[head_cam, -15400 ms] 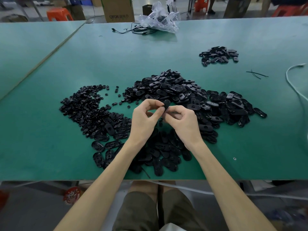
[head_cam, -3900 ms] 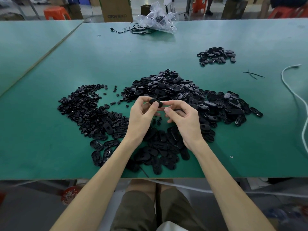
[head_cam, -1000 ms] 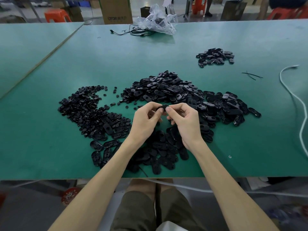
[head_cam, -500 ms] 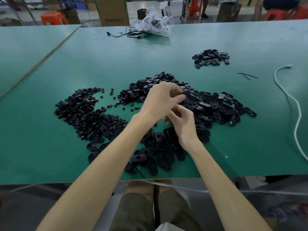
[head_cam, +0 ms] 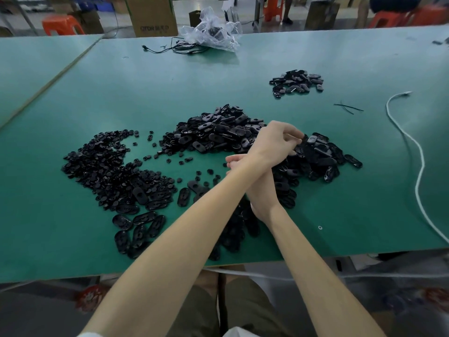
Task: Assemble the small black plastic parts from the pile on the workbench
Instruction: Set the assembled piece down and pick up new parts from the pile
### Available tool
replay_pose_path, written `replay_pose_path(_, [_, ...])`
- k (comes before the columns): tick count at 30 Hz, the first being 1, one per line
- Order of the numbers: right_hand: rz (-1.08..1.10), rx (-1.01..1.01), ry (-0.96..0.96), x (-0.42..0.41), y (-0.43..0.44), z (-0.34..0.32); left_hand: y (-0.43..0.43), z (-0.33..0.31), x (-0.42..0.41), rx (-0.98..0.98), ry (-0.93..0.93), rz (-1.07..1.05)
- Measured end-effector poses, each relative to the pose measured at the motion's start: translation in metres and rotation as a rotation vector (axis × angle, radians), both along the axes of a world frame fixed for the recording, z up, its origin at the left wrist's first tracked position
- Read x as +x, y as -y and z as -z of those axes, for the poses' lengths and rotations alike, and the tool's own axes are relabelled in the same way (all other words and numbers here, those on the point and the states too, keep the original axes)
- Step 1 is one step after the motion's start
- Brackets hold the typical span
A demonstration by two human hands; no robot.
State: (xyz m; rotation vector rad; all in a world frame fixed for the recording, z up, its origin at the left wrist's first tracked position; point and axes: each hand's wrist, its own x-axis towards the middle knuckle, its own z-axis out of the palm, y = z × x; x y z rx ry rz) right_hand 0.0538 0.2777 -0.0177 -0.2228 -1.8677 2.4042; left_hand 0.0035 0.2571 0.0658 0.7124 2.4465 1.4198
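Half hiding right hand, grip untellable, crosses left hand over, pinching small part, likely for far-right heap.

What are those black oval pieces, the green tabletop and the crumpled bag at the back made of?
Oval pieces: seemingly moulded hard plastic, semi-gloss; light glints off their smooth faces. Tabletop: looks like a matte green rubbery mat over a board, with a soft sheen; uncertain. Bag: thin clear plastic film, crinkled and shiny.
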Motion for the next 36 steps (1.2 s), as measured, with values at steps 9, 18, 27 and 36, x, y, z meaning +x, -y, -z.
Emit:
replay_pose_path(9, [0.118,0.236,-0.082,-0.002,0.009,-0.006,0.081,0.009,-0.008,0.012,-0.14,-0.18])
replay_pose_path(18, [0.117,0.26,-0.073,0.003,0.008,-0.009,0.163,0.038,-0.009,-0.427,-0.091,-0.168])
replay_pose_path(27, [0.126,0.261,-0.068,0.004,0.008,-0.009,0.164,0.046,0.0,-0.392,-0.153,-0.195])
replay_pose_path(36, [0.117,0.255,-0.069,0.005,0.009,-0.009,0.167,0.046,0.002,-0.377,-0.213,-0.24])
